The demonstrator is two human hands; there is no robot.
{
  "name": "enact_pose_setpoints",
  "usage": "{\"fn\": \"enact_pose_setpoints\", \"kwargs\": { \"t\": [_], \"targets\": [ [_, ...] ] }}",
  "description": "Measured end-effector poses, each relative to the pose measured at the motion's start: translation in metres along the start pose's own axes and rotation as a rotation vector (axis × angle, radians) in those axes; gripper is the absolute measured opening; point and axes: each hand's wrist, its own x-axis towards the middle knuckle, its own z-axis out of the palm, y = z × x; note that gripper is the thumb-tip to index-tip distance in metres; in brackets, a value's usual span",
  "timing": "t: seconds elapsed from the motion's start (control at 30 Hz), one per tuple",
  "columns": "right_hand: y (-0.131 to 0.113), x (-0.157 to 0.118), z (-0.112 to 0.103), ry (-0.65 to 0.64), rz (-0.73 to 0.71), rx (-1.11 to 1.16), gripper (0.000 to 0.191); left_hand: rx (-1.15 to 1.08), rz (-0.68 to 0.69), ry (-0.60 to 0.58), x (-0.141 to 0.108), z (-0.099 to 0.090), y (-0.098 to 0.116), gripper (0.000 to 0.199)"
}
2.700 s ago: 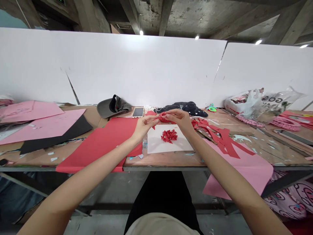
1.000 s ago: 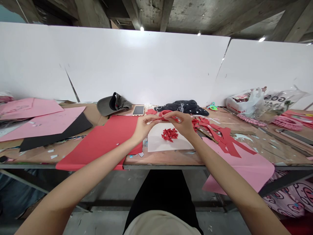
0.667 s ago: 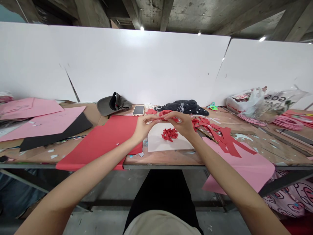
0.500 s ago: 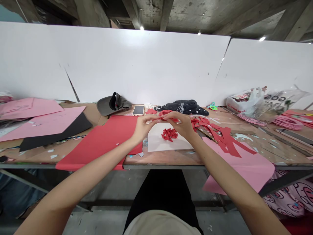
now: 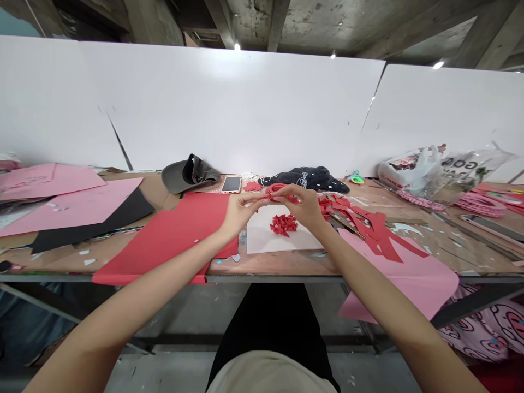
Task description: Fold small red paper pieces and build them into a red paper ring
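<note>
At the far left of the wooden workbench [image 5: 270,267], well away from the grip, lie sheets of pink card [image 5: 53,180] and a sheet of black card [image 5: 90,226]. Closer in, a large red card sheet [image 5: 164,243] runs under the left hand [image 5: 241,214], and beyond that hand sit a grey cap [image 5: 186,176] and a smartphone [image 5: 231,184]. The left hand's thumb and fingertips are closed on one end of a narrow red paper strip [image 5: 276,189], which curls up in a small loop between the hands. The right hand [image 5: 301,207] is closed on the strip's other part, its fingers curved over the top, so both hands are pinching the same piece just above the middle of the table. Directly below the grip, a white board [image 5: 262,240] carries a compact heap of small red paper triangles [image 5: 283,224], the only pieces gathered so far. Beyond the hands lies a dark cloth [image 5: 305,179]. To the right of the grip, a much larger spread of long red paper strips [image 5: 368,229] lies loose, partly over a pink card sheet [image 5: 409,284] that overhangs the table edge, so plenty of cut red paper remains outside the heap. Plastic bags [image 5: 413,177] sit further right.
</note>
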Motion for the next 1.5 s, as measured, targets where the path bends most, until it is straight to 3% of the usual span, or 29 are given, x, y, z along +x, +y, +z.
{"fn": "enact_pose_setpoints", "kwargs": {
  "t": [0.4,0.57,0.67,0.77,1.0,1.1,1.3,1.4,1.5],
  "targets": [
    [0.007,0.003,0.003,-0.114,0.206,0.142,0.007,0.062,-0.036,-0.082,-0.001,-0.001,0.005,0.019],
    [0.03,0.004,0.005,-0.08,0.305,0.177,0.012,0.008,-0.097,-0.069,0.003,-0.002,-0.003,0.031],
    [0.053,-0.002,0.01,-0.234,0.346,-0.05,0.006,-0.061,-0.122,-0.043,0.005,-0.003,-0.007,0.039],
    [0.072,-0.011,0.018,-0.391,0.344,-0.153,0.014,-0.073,-0.134,-0.045,0.006,-0.003,-0.01,0.038],
    [0.081,-0.015,0.023,-0.466,0.288,-0.075,0.015,-0.054,-0.141,-0.061,0.007,-0.003,-0.012,0.038],
    [0.075,-0.008,0.018,-0.412,0.281,0.004,0.011,-0.044,-0.145,-0.064,0.007,-0.003,-0.01,0.038],
    [0.048,0.006,0.005,-0.1,0.401,0.422,0.029,-0.14,-0.194,-0.07,0.005,-0.002,-0.007,0.038],
    [0.033,0.007,0.002,-0.009,0.417,0.461,0.037,-0.185,-0.2,-0.088,0.005,-0.002,-0.005,0.036],
    [0.023,0.006,0.002,0.045,0.377,0.457,0.032,-0.19,-0.168,-0.083,0.004,-0.001,-0.002,0.034]
  ]
}}
